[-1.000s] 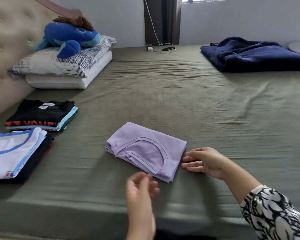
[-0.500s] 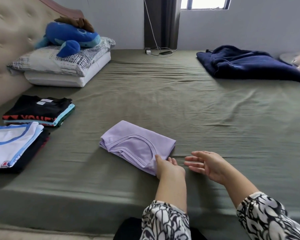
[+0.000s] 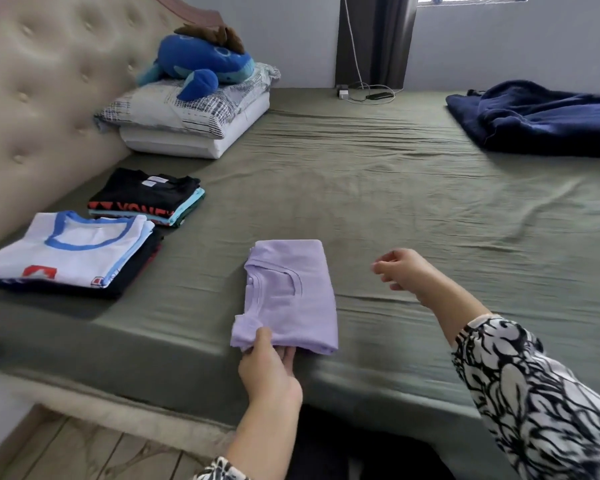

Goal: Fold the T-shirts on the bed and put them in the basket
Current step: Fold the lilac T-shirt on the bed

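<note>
At six o'clock, nearest the camera, the left hand (image 3: 269, 367) held the near edge of the folded lilac T-shirt (image 3: 288, 296), its thumb on top and its fingers tucked beneath, so that grip was closed on the cloth. The shirt lay flat on the olive bed (image 3: 413, 209) close to the near mattress edge, extending from the hand toward twelve o'clock, neckline facing up. It looked light, soft and limp, likely to sag or unfold if lifted by one corner; a hold under both short ends, or a flat palm beneath the middle, would probably keep the folds together. At about three o'clock of the shirt the right hand (image 3: 404, 271) hovered above the sheet, apart from the cloth, fingers loosely curled and holding nothing. Toward nine and ten o'clock sat two stacks of folded shirts: a white one with blue trim (image 3: 73, 249) on top nearer, a black one (image 3: 146, 192) farther. Beyond them a blue plush toy (image 3: 201, 64) lay on pillows (image 3: 187, 116), and a navy blanket (image 3: 541, 116) lay at two o'clock. No basket was in view.
</note>
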